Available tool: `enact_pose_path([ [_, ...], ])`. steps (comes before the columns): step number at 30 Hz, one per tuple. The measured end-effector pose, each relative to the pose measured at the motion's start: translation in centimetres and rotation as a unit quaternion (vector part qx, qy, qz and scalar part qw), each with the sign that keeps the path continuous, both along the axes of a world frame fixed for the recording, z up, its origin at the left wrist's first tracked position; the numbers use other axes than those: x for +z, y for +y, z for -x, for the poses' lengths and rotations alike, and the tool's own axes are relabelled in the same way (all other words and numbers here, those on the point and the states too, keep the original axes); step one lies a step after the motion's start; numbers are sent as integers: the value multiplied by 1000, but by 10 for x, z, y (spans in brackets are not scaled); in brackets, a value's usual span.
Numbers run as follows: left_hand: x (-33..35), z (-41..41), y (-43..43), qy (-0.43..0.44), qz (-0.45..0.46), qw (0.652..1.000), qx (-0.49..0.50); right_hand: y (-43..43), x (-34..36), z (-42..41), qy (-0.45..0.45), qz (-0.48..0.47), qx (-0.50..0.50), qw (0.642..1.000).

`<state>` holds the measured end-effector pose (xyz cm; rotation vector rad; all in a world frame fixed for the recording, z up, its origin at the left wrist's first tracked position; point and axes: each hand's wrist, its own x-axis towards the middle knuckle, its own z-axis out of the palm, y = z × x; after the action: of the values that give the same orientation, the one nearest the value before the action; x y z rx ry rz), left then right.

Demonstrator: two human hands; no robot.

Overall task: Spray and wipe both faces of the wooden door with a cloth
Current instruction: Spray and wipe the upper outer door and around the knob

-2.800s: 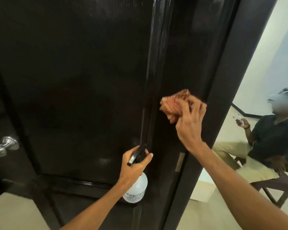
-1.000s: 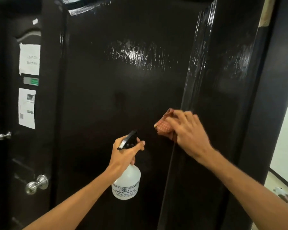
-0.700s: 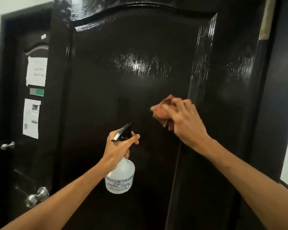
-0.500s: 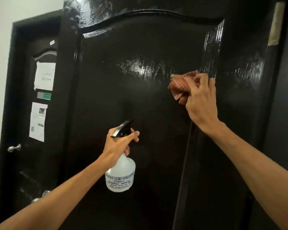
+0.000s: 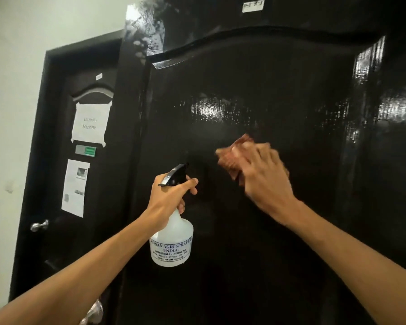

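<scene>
A glossy dark wooden door (image 5: 256, 85) fills most of the view, its upper panel wet and shiny. My right hand (image 5: 265, 177) grips a bunched reddish checked cloth (image 5: 232, 153) and presses it against the middle of the panel; both are motion-blurred. My left hand (image 5: 171, 198) holds a white spray bottle (image 5: 172, 242) by its neck, a finger near the black trigger head (image 5: 175, 175), nozzle pointing at the door and held a little off it.
A second dark door (image 5: 80, 184) stands behind at the left, with paper notices (image 5: 90, 124) taped on it and a metal knob (image 5: 39, 225). A pale wall (image 5: 10, 113) lies further left. Another metal handle (image 5: 94, 311) shows at the bottom.
My view tilted upward along the door. The right hand swept the cloth from the right moulding up, then left and down to the panel's middle. The left hand kept the bottle steady.
</scene>
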<state>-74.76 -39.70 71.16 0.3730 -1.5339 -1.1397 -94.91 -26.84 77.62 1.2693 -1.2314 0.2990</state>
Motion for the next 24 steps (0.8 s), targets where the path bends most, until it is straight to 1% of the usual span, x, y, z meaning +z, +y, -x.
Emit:
enact_pose_path([
  [1,4,-11,-17,-1,3,1000,4,-18,-6,-9,59,-61,6,996],
  [2,7,-16,-25,0,1,1000,7,-23,-5,-10,99,-99,1,990],
  [3,11,-26,-40,4,-3,1000,12,-35,7,-16,109,-94,0,990],
  [4,16,-39,-59,6,6,1000,13,-51,22,-24,75,-56,-2,996],
  [5,18,-44,-67,5,13,1000,14,-52,39,-27,14,4,-3,1000],
  [7,24,-60,-93,-1,25,1000,15,-68,70,-42,-109,134,-15,985],
  [8,27,-62,-94,-2,25,1000,17,-69,75,-47,-131,163,-19,978],
  [9,30,-69,-106,2,21,1000,16,-86,75,-57,-113,154,-18,981],
  [10,33,-77,-122,5,22,1000,16,-109,72,-69,-71,104,-10,992],
  [11,36,-80,-129,4,23,1000,18,-120,65,-76,-17,33,1,999],
  [12,40,-86,-137,3,23,1000,19,-133,60,-82,46,-34,0,998],
  [13,44,-89,-142,7,24,1000,19,-139,59,-83,95,-76,-8,992],
  [14,47,-93,-149,11,25,999,17,-147,66,-88,125,-79,-22,989],
  [15,49,-100,-160,11,29,999,15,-158,77,-95,116,-53,-22,992],
  [17,53,-107,-170,15,26,1000,9,-165,101,-105,17,47,-2,999],
  [18,53,-110,-173,15,23,1000,5,-167,110,-109,-31,96,9,995],
  [19,52,-116,-182,17,18,1000,8,-179,115,-118,-62,122,19,990],
  [20,51,-121,-187,16,15,1000,11,-190,113,-124,-63,126,20,990],
  [21,49,-122,-188,14,9,1000,13,-199,103,-129,-42,103,35,993],
  [22,48,-130,-198,17,4,1000,20,-219,93,-141,3,49,55,997],
  [24,47,-137,-205,14,4,999,36,-243,70,-156,113,-82,67,988],
])
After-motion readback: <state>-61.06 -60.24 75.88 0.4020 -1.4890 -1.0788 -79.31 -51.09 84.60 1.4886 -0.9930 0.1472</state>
